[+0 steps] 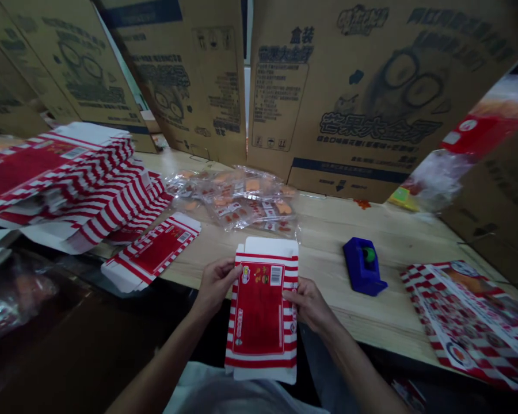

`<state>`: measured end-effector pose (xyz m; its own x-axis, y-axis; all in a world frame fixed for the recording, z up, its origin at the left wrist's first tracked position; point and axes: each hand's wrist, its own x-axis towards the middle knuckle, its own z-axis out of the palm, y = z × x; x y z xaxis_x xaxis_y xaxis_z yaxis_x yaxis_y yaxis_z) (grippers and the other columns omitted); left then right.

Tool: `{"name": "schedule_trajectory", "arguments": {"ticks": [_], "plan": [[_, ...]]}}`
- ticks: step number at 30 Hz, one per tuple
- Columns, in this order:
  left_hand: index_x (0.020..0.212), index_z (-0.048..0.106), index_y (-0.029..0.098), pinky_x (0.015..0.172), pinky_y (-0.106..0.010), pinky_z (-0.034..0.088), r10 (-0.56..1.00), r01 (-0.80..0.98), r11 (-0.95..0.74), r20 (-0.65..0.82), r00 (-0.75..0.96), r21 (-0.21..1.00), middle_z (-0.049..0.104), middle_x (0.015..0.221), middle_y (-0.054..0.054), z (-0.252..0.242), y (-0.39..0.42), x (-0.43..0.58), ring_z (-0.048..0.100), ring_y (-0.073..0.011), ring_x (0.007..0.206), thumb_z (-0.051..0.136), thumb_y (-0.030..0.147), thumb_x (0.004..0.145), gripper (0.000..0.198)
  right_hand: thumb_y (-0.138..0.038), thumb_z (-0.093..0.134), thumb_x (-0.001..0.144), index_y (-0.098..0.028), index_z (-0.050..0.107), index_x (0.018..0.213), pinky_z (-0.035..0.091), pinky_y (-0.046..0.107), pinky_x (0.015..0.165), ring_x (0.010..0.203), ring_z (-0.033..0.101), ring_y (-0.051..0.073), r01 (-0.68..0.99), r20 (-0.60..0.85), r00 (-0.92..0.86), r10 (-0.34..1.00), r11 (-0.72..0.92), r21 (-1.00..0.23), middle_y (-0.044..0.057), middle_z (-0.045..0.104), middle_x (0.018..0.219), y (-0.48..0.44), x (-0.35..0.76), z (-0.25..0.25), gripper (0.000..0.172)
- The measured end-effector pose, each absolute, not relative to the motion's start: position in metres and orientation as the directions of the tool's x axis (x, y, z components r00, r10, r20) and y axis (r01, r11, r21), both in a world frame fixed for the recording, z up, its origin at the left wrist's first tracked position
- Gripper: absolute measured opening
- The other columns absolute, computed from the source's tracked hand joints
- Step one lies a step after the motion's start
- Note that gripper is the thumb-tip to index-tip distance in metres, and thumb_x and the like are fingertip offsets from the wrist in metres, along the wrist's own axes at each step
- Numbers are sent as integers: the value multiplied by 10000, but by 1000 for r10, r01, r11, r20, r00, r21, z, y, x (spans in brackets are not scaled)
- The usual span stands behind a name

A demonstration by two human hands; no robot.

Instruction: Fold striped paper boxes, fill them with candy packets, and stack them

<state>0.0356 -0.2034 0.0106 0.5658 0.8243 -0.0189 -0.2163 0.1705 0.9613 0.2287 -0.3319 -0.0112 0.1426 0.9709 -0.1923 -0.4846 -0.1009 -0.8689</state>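
one carton [261,313] in two hands [216,283] [313,302]

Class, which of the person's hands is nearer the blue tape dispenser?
Right. The right hand, at the right edge of the red box, is left of the tape dispenser; the left hand, at the box's left edge, is farther left.

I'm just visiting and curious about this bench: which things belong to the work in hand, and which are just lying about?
Seemingly part of the work:
striped carton, held by the left hand and right hand
stack of similar cartons

Untouched, perhaps just lying about:
blue tape dispenser
clear-wrapped packets
checkered packaging
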Motion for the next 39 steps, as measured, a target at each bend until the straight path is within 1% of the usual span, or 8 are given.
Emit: {"name": "schedule_trajectory", "arguments": {"ticks": [4,9,13,17,25,31,35,39], "plan": [[931,713,130,666,-278,554,830,-174,180,-54,556,968,758,816,-60,-1,-214,40,692,-177,669,708,330,791,245,-345,776,739,-180,655,1074,536,422,863,927,691,270,-426,-187,174,967,-97,-900,108,723,1032,-352,217,-20,392],[1331,534,171,780,-335,566,779,-99,205,-101,619,974,739,1047,-84,-14,-230,30,702,-224,867,694,348,802,580,-343,763,768,-334,384,1393,515,394,923,1044,642,218,-172,-49,432,900,29,-985,79,575,1298,-365,223,-26,731],[1414,435,194,846,-365,555,720,-109,263,-120,684,959,639,1266,-126,-19,-226,25,674,-244,981,698,339,799,685,-394,727,788,-271,526,1313,556,351,811,908,665,204,-71,-37,460,887,-5,-997,83,629,1196,-362,231,-33,575],[1460,340,178,848,-363,544,723,-120,297,-141,677,947,707,1106,-106,-22,-218,25,679,-233,961,718,296,783,784,-408,745,758,-225,657,1158,559,339,758,794,665,200,-44,-24,531,847,-1,-999,56,714,962,-354,232,-38,448],[1298,531,236,843,-358,542,700,-115,312,-146,699,943,663,1185,-95,-15,-235,16,665,-222,955,734,294,769,570,-371,769,741,-234,685,1150,546,331,713,777,651,203,-84,-54,473,880,-17,-996,39,715,926,-363,228,-31,439],[1018,658,184,740,-279,519,724,-30,275,-187,664,961,704,934,-46,-12,-232,24,651,-189,846,726,347,759,313,-388,688,813,-237,763,956,501,343,833,930,624,228,107,72,519,852,19,-994,64,690,999,-359,232,-34,221],[703,670,123,654,-242,477,781,-24,261,-196,592,965,682,782,-38,-14,-220,34,608,-142,690,730,356,722,241,-407,736,761,-215,758,831,491,346,854,948,618,235,88,62,525,849,18,-996,75,673,975,-351,235,-33,207],[853,662,153,583,-202,443,770,-45,318,-230,595,947,619,670,30,-10,-208,36,568,-102,603,781,220,613,276,-348,811,679,-257,631,1129,508,272,682,695,602,142,-97,-62,438,897,-22,-995,-8,621,846,-347,240,-23,492]]}}
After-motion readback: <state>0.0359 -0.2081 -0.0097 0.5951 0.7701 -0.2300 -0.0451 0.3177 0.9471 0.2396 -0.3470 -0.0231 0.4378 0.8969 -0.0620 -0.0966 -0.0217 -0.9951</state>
